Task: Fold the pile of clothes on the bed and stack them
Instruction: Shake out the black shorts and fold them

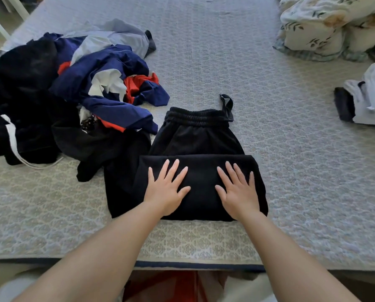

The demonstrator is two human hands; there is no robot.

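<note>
Black trousers (200, 138) lie in front of me on the bed (302, 171), waistband away from me, with the legs folded up over the lower half. My left hand (167, 188) presses flat on the left part of that fold, fingers spread. On the right part my right hand (236, 189) lies flat the same way. To the left sits the unfolded pile of clothes (62, 94): black, navy, red, white and pale blue garments tangled together, touching the trousers' left edge.
Folded pale and dark clothes (365, 101) lie at the right edge of the bed. A floral duvet (330, 27) is bunched at the far right corner. The bed's near edge (193, 265) runs just under my forearms.
</note>
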